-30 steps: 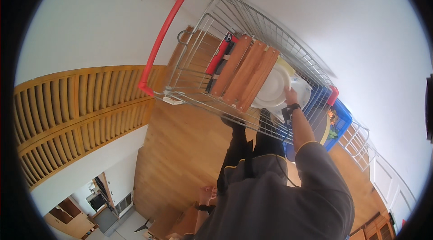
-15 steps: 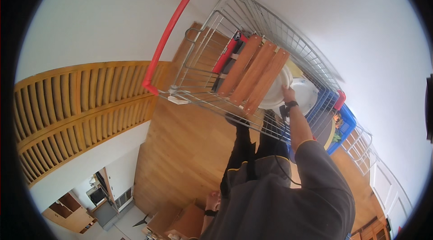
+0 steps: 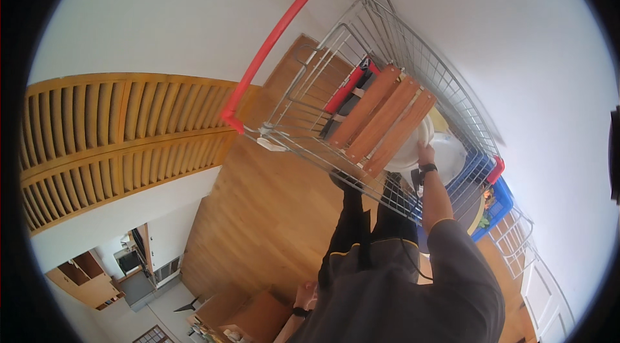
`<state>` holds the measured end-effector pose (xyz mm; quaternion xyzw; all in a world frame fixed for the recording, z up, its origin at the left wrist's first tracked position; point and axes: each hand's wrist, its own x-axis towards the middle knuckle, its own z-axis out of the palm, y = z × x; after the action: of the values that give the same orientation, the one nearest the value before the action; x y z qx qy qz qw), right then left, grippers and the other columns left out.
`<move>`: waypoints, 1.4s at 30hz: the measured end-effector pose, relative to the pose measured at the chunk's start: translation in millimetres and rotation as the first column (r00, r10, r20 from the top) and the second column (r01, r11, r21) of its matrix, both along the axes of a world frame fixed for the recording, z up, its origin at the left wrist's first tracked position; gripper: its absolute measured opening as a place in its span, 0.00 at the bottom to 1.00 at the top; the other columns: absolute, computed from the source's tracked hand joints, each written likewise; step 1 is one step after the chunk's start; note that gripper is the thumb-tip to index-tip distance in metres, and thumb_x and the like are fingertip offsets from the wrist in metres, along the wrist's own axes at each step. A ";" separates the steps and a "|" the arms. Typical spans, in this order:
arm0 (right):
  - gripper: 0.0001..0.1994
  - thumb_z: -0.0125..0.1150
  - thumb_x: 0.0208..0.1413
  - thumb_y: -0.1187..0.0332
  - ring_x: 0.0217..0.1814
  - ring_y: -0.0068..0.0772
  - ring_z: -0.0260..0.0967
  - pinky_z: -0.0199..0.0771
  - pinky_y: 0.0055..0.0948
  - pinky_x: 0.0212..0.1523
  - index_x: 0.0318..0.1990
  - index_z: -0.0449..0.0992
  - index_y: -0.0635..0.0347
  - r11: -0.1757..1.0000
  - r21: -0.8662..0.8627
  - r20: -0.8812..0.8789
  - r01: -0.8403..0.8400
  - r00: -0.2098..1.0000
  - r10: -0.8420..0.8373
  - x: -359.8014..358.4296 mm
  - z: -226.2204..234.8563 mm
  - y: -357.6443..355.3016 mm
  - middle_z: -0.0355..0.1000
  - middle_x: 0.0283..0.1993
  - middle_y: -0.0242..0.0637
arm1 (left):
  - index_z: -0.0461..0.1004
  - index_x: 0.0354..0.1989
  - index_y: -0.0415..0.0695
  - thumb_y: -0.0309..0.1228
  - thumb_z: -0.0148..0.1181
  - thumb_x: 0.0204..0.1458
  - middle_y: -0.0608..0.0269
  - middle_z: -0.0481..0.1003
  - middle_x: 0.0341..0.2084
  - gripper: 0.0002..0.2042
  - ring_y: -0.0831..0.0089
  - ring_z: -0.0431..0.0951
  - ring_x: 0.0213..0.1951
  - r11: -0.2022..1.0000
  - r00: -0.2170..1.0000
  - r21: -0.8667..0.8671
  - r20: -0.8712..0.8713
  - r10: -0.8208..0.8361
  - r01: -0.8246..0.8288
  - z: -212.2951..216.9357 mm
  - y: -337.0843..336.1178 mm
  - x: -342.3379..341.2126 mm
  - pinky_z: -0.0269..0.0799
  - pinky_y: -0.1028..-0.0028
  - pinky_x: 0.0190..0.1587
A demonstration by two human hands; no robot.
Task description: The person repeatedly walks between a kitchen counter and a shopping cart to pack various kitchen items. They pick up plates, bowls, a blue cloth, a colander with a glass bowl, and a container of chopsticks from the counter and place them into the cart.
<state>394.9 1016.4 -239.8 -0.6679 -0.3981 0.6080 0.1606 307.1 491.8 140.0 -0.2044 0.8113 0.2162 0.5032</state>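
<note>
My right hand (image 3: 426, 154) reaches into a wire shopping cart (image 3: 403, 207) with a red handle. Its fingers are closed on the edge of a white plate (image 3: 408, 153), which seems to lie in a stack. Beside that hand is another white dish (image 3: 449, 149). Reddish-brown wooden slats (image 3: 385, 118) partly cover the plates. Low by my body, my left hand (image 3: 305, 294) looks curled, close to a cardboard box (image 3: 261, 318); what it holds, if anything, is hidden.
Past the dishes stand blue crates (image 3: 500, 211) at the cart's end. A dark folded thing with red edges (image 3: 345, 94) leans inside the basket. Louvred wooden doors (image 3: 129, 130) are at the left, and a white wall (image 3: 536, 72) runs along the cart's far side.
The cart and its contents appear shifted right and slightly down in the view. My right hand stays on the plate; my left hand remains low by the box.
</note>
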 end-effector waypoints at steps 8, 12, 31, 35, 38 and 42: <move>0.23 0.57 0.50 0.58 0.43 0.49 0.73 0.71 0.39 0.44 0.46 0.73 0.72 0.988 0.062 0.185 -0.143 0.974 0.130 -7.6 21.4 7.7 0.74 0.39 0.55 | 0.73 0.47 0.39 0.38 0.52 0.57 0.57 0.77 0.31 0.16 0.68 0.79 0.31 0.999 0.999 -0.014 0.029 -0.037 0.037 -9.5 -3.2 15.5 0.77 0.72 0.33; 0.22 0.56 0.51 0.57 0.42 0.49 0.74 0.71 0.39 0.43 0.42 0.75 0.71 0.973 0.080 0.324 -0.216 0.929 0.179 -0.8 -5.5 12.2 0.75 0.36 0.55 | 0.72 0.47 0.39 0.38 0.50 0.58 0.56 0.76 0.36 0.16 0.66 0.78 0.37 0.984 0.977 -0.052 0.119 0.174 -0.169 -28.6 -37.8 19.7 0.75 0.70 0.38; 0.25 0.64 0.41 0.59 0.29 0.39 0.72 0.71 0.39 0.30 0.47 0.70 0.60 0.312 0.022 0.592 -0.950 0.264 0.761 85.9 -52.7 36.4 0.74 0.28 0.36 | 0.74 0.45 0.42 0.43 0.53 0.55 0.58 0.78 0.37 0.18 0.63 0.80 0.29 0.946 0.949 0.104 0.106 0.295 -0.306 -120.9 -121.0 12.3 0.76 0.67 0.31; 0.33 0.56 0.43 0.58 0.25 0.38 0.71 0.67 0.41 0.28 0.58 0.61 0.65 -0.431 -0.173 0.749 -0.886 -0.402 0.527 59.9 45.6 19.3 0.73 0.22 0.34 | 0.75 0.42 0.42 0.44 0.53 0.54 0.60 0.79 0.35 0.18 0.65 0.81 0.29 0.956 0.955 0.065 0.103 0.279 -0.287 -129.3 -123.2 11.5 0.76 0.69 0.29; 0.31 0.56 0.43 0.58 0.25 0.38 0.71 0.67 0.40 0.28 0.56 0.62 0.65 -0.289 -0.148 0.639 -0.946 -0.315 0.702 -25.0 70.8 -20.1 0.73 0.22 0.34 | 0.75 0.42 0.40 0.44 0.52 0.55 0.58 0.78 0.38 0.18 0.63 0.81 0.35 0.960 0.958 0.063 0.112 0.264 -0.272 -147.3 -134.9 -22.2 0.78 0.67 0.35; 0.29 0.56 0.45 0.58 0.25 0.37 0.71 0.67 0.40 0.28 0.54 0.64 0.65 -0.238 -0.120 0.543 -0.964 -0.264 0.797 -185.3 90.8 -119.2 0.73 0.23 0.34 | 0.77 0.39 0.42 0.45 0.53 0.53 0.62 0.79 0.32 0.18 0.67 0.80 0.28 0.987 0.991 0.106 0.074 0.111 -0.119 -182.9 -172.1 -72.0 0.77 0.69 0.30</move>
<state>209.5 897.2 -149.0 -0.1849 -0.8899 0.2502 -0.3335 235.1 319.6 -42.9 -0.2302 0.7676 0.2821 0.5275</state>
